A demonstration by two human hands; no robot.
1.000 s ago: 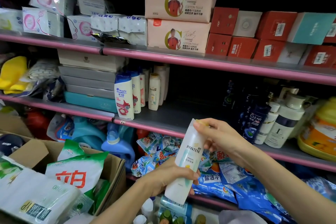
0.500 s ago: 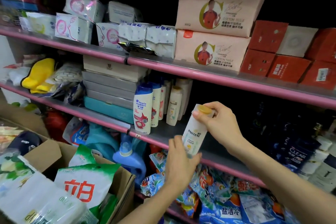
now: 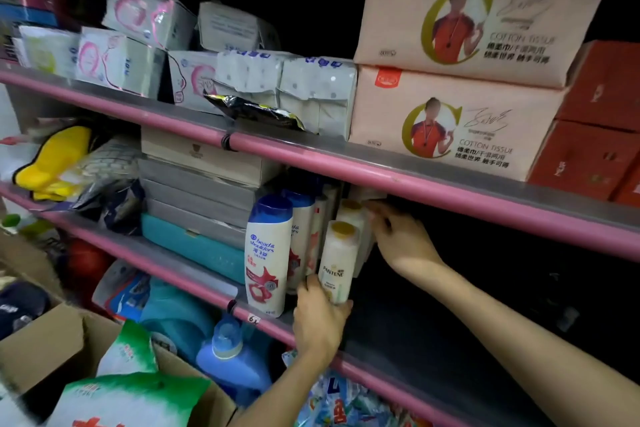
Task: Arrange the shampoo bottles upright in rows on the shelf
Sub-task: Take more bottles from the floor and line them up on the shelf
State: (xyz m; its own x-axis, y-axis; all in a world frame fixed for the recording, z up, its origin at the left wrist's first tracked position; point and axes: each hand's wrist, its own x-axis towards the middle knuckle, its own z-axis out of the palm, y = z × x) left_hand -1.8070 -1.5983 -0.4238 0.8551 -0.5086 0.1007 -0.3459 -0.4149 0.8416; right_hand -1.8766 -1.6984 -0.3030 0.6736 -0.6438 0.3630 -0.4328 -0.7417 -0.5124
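A white Pantene bottle [image 3: 337, 260] with a yellow cap stands upright on the middle shelf [image 3: 398, 333], just right of a Head & Shoulders bottle [image 3: 268, 253]. My left hand [image 3: 320, 317] grips the Pantene bottle at its base. Behind it stands another yellow-capped white bottle [image 3: 353, 218]. My right hand [image 3: 398, 239] reaches in beside that rear bottle, fingers touching its upper part. More white bottles [image 3: 311, 229] line up behind the Head & Shoulders bottle.
Flat grey and teal boxes [image 3: 197, 211] are stacked left of the bottles. The upper shelf's pink rail [image 3: 381, 180] hangs low over the bottles. A cardboard box [image 3: 52, 347] with detergent bags sits at lower left. Blue detergent jugs [image 3: 232, 357] stand below.
The Pantene bottle moved from mid-air in front of the shelf to standing on it. My right hand left its cap and went to the rear bottle. The camera moved closer.
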